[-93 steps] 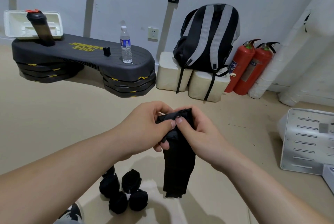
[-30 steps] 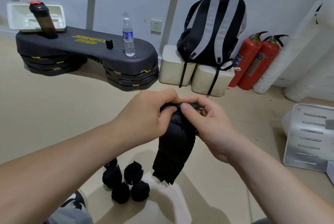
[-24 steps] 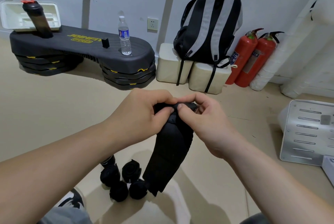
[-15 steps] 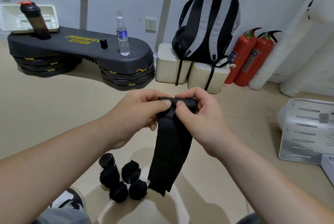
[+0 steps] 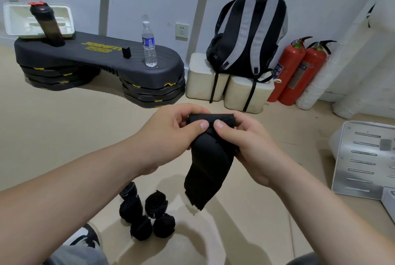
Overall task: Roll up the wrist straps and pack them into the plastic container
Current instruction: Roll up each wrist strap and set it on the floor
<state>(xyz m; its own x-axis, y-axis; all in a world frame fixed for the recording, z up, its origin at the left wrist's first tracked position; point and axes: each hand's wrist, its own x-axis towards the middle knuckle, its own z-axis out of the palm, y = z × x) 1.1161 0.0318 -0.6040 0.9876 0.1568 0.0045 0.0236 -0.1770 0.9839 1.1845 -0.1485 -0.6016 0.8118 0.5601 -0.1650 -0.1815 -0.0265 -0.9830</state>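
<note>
Pinching the left end of the black wrist strap (image 5: 210,153) at its rolled top, the left grip (image 5: 171,134) presses its thumb on the front of the roll and curls its fingers behind. The roll sits in the air between the two grips, and the loose tail hangs below them with a slight twist. The right grip (image 5: 245,143) pinches the right end the same way, thumb in front. Below and to the left of the grips, a cluster of rolled straps (image 5: 147,213) lies on the floor (image 5: 64,136). I cannot pick out the plastic container with certainty. The likely trouble is a skewed roll. The twisted tail could feed in crooked and cone out at one end, or a slackening thumb could let the turns spring loose.
</note>
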